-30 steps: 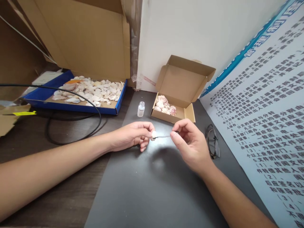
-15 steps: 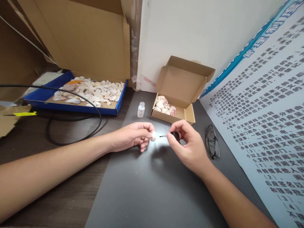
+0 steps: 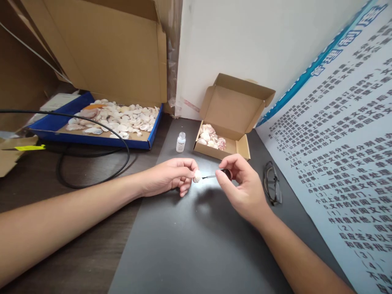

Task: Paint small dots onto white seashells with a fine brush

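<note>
Between the thumb and fingers of my left hand (image 3: pixel 176 175) is a small ribbed white seashell (image 3: pixel 197 177). My right hand (image 3: pixel 241 188) pinches the black cap of a brush applicator (image 3: pixel 226 174), whose thin stem points left. The brush tip is at the shell's right edge; whether it touches, I cannot tell. Behind my hands an uncapped small glass bottle (image 3: pixel 180 143) with a printed label stands upright. Beyond my right hand an open cardboard box (image 3: pixel 211 152) holds several shells (image 3: pixel 208 134) in its left part.
A large blue-sided box (image 3: pixel 122 143) full of shells stands at the back left. A black cable (image 3: pixel 122 163) loops in front of it. Glasses (image 3: pixel 272 183) lie to the right of my right hand, near a printed poster (image 3: pixel 346 134). A dark grey mat (image 3: pixel 183 245) covers the table.
The applicator has moved left, so its brush tip, earlier apart from the shell, is now at the shell's edge. My left hand still holds the shell in nearly the same place.
</note>
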Demonstrator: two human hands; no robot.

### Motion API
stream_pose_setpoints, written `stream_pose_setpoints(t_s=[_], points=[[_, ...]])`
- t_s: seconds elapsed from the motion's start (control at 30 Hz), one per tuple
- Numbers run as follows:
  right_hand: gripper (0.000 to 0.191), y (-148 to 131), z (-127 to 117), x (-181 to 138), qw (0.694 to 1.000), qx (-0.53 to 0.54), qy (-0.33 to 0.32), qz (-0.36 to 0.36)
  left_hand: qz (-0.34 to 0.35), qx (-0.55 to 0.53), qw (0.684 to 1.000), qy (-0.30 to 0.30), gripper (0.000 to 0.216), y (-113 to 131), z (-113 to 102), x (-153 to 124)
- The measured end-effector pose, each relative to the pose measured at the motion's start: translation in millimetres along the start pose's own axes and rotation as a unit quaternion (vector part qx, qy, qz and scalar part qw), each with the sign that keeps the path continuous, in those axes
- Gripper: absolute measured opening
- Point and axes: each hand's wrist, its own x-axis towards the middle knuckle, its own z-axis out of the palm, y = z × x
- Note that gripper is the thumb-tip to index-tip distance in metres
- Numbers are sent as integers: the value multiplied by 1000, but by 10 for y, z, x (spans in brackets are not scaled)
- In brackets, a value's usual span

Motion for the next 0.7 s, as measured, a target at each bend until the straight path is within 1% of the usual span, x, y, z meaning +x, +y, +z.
stream_pose_setpoints(t_s=[0.17,0.37,0.43,0.57,0.7], points=[[8,17,-6,6,999,46,-13,-3,3,-8,1000,-5,8,-6,-10,5],[10,-1,8,2,1000,-16,1,-9,0,-6,1000,-5,10,4,-6,-1],[11,-2,4,-1,1000,-22,3,-6,0,-4,1000,-7,10,7,-4,-3],[7,17,-15,-2,1000,15,-16,-4,-2,-3,1000,-5,9,2,-6,1],[9,29,-22,-1,999,29,-19,-4,3,-10,1000,-9,8,-13,-19,9]])
